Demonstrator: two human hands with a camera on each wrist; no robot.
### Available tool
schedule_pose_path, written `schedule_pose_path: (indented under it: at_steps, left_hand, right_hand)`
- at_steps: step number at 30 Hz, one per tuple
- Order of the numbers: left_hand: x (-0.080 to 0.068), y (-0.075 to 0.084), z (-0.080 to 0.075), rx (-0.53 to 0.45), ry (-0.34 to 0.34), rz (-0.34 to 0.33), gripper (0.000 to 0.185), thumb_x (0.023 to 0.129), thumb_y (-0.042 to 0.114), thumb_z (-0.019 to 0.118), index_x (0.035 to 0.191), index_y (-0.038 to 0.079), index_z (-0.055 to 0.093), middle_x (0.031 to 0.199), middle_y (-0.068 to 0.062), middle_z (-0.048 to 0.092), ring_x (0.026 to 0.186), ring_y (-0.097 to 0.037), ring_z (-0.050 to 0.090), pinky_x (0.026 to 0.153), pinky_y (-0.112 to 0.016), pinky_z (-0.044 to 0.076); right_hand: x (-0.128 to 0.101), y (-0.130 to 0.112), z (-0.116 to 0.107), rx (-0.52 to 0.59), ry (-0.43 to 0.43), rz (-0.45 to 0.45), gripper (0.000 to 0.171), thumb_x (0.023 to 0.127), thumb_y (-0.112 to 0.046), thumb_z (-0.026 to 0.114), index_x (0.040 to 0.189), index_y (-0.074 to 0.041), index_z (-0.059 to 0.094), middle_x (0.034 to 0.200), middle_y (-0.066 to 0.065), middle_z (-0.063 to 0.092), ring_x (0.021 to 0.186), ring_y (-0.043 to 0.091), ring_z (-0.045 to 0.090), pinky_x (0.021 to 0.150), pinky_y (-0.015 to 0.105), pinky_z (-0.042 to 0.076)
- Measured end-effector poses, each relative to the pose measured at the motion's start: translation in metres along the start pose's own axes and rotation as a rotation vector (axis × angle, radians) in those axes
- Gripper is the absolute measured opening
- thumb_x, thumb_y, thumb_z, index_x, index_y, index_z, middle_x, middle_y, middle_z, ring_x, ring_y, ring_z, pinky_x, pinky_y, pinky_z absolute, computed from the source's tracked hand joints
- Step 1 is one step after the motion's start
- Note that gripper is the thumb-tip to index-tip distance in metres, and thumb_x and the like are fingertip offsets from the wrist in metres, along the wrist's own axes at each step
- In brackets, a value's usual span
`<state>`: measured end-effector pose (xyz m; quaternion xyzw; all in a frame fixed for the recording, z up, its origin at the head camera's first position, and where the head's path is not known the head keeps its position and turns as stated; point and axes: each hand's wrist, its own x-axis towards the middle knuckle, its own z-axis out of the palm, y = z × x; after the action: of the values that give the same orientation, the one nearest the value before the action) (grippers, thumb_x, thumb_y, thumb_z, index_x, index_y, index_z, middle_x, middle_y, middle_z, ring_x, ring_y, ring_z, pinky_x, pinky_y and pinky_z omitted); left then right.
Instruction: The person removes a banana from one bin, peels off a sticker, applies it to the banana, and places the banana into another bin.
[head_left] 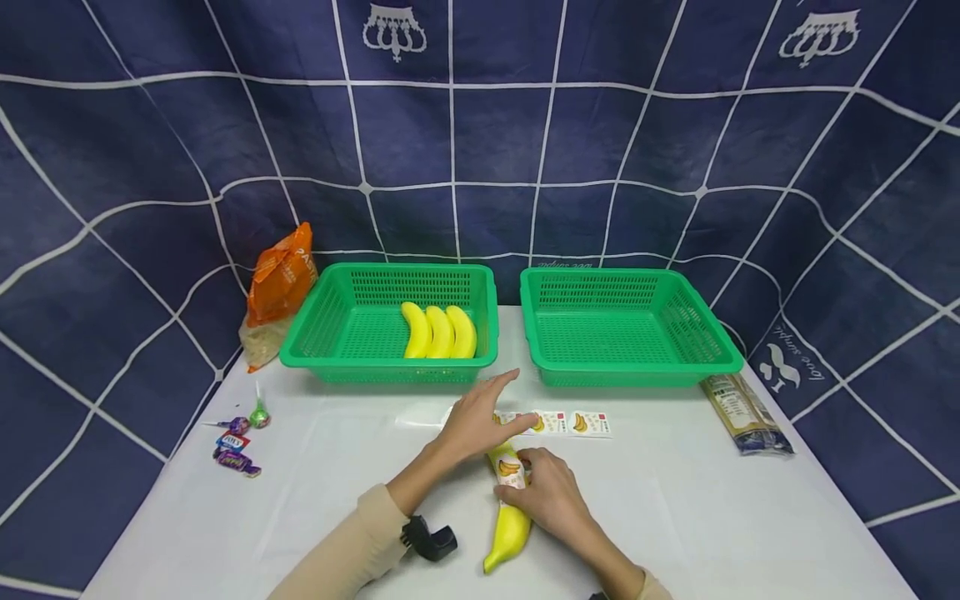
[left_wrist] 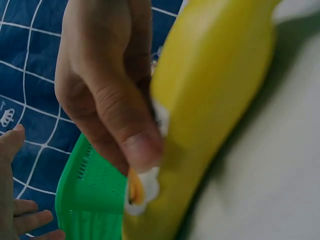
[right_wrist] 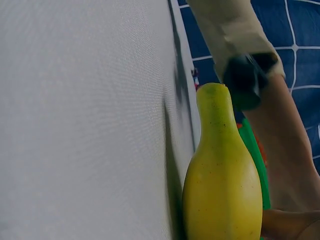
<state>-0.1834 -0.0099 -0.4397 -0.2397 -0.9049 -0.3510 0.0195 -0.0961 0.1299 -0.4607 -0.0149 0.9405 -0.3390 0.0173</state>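
A yellow banana (head_left: 510, 533) lies on the white table, its tip toward the near edge. Around its middle is a white sticker (head_left: 511, 469) with a banana picture. My right hand (head_left: 552, 493) holds the banana from the right; in the left wrist view its thumb presses on the sticker (left_wrist: 143, 192). My left hand (head_left: 477, 421), fingers and thumb spread, hovers over the far end of the banana and holds nothing. Partly behind it lies a strip of banana stickers (head_left: 589, 423). The right wrist view shows one end of the banana (right_wrist: 222, 180) up close.
A green basket (head_left: 390, 373) at the back left holds three bananas (head_left: 440, 332). Another green basket (head_left: 637, 377), without contents, stands at the back right. Wrapped candies (head_left: 236, 461) and an orange bag (head_left: 283, 275) are at left; a flat packet (head_left: 746, 414) lies at right.
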Motion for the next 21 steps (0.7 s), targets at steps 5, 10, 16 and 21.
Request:
schedule_pose_path:
  at_steps: [5,10,16,21]
  left_hand:
    - [0.033,0.012,0.003,0.038,0.018,0.035,0.086,0.085,0.063,0.061,0.153,0.019,0.033,0.157,-0.004,0.035,0.142,-0.029,0.039,0.107,-0.059,0.040]
    - [0.063,0.020,0.010,0.056,-0.009,0.019,0.098,0.084,0.065,0.059,0.157,0.014,0.019,0.163,-0.007,0.021,0.144,-0.033,0.035,0.111,-0.057,0.037]
    - [0.088,0.021,0.021,0.050,-0.030,-0.051,0.105,0.084,0.067,0.057,0.158,0.014,0.006,0.166,-0.005,0.009,0.146,-0.035,0.031,0.118,-0.053,0.029]
    - [0.102,0.021,0.029,0.023,-0.041,-0.133,0.108,0.082,0.073,0.054,0.158,0.018,0.002,0.167,0.002,0.001,0.144,-0.038,0.033,0.112,-0.056,0.037]
  right_hand:
    - [0.000,0.001,0.001,-0.005,0.003,-0.018,0.057,0.069,-0.034,0.085,0.110,0.003,0.068,0.098,0.009,0.067,0.077,0.014,0.054,0.065,0.027,0.043]
    - [-0.001,0.000,0.001,-0.019,0.028,-0.045,0.056,0.067,-0.031,0.084,0.109,0.003,0.069,0.097,0.009,0.067,0.078,0.014,0.055,0.066,0.029,0.045]
    - [0.001,0.000,0.003,-0.054,0.064,-0.078,0.051,0.066,-0.032,0.083,0.105,0.000,0.071,0.088,0.005,0.066,0.077,0.014,0.057,0.069,0.032,0.048]
    - [0.000,0.000,0.003,-0.038,0.065,-0.082,0.047,0.067,-0.030,0.082,0.102,-0.001,0.072,0.091,0.006,0.067,0.082,0.018,0.061,0.072,0.036,0.050]
